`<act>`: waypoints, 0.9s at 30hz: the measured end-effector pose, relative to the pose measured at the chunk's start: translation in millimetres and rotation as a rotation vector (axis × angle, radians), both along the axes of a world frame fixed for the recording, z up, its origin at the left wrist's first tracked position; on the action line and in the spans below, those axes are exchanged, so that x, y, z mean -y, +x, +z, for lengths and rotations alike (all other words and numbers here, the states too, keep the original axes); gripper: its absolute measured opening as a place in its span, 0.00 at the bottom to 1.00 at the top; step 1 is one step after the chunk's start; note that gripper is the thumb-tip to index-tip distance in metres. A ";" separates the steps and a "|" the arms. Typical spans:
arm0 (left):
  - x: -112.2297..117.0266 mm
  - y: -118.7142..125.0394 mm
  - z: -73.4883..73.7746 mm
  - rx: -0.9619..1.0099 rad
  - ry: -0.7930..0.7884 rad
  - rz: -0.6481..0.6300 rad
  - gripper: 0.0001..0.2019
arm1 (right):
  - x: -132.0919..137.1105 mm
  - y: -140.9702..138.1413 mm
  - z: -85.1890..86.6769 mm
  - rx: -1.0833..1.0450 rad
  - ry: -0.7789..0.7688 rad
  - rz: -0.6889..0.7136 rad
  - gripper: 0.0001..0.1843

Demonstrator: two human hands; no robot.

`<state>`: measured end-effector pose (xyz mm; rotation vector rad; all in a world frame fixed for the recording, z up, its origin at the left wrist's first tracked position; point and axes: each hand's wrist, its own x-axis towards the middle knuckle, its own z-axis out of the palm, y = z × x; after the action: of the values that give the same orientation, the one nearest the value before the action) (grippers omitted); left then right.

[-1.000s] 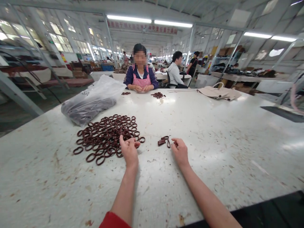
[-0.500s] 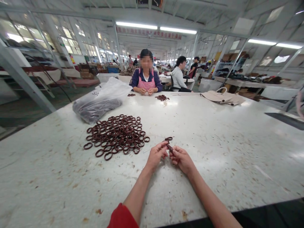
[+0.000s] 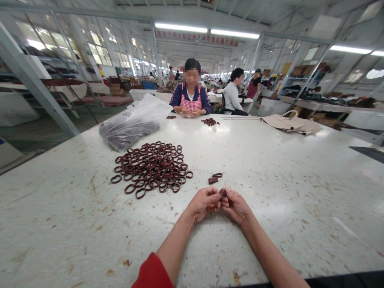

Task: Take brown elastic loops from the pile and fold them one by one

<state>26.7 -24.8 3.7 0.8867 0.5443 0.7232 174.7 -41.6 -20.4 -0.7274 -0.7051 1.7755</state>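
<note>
Between the fingertips of both hands is a small dark brown loop (image 3: 222, 193), partly covered by the fingers. My left hand (image 3: 206, 204) pinches it from the left, and my right hand (image 3: 237, 205) grips it from the right. Just beyond them on the table lie a flattened dark brown loop (image 3: 213, 180) and a thin oval loop (image 3: 217, 175). To the left spreads a large pile of dark brown loops (image 3: 153, 168), many of them overlapping.
A grey-filled plastic bag (image 3: 132, 124) rests behind the pile on the white table (image 3: 288, 192). Across the table sits a person in a checked apron (image 3: 191, 103), near a small heap of brown pieces (image 3: 210, 121). Beige fabric pieces (image 3: 291, 123) lie at the far right.
Both hands have drawn slightly nearer to me and closer together around the loop. The flattened loop beyond them now shows. The camera view has turned a little to the left.
</note>
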 end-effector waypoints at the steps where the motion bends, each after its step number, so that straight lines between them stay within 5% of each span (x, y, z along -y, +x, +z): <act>1: -0.5 2.9 -2.1 -0.026 0.040 0.061 0.11 | -0.5 -1.7 1.0 0.017 0.014 -0.016 0.11; 5: -7.9 11.5 -10.4 -0.112 0.210 0.364 0.11 | -2.8 -8.9 6.7 0.125 0.097 -0.147 0.11; 11: -11.1 8.2 -9.0 -0.332 0.362 0.412 0.07 | -0.9 -11.9 8.6 0.446 0.254 -0.145 0.10; 16: -6.4 8.7 -5.2 -0.777 0.703 0.653 0.04 | -2.0 -19.5 10.0 0.636 0.259 -0.178 0.11; 19: -6.5 12.6 -5.1 -0.824 0.649 0.712 0.04 | -4.4 -22.8 10.2 0.670 0.236 -0.201 0.11; 23: -2.6 17.9 -5.5 -0.595 0.380 0.581 0.05 | -7.2 -19.9 10.1 0.694 0.187 -0.251 0.09; 27: 5.7 20.2 -4.4 -0.575 0.407 0.574 0.05 | -8.8 -11.9 10.3 0.994 0.275 -0.601 0.08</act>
<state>46.9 -30.6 -0.7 1.3524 1.2227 1.1274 162.8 -32.9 -10.1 -1.4569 -1.1812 0.6771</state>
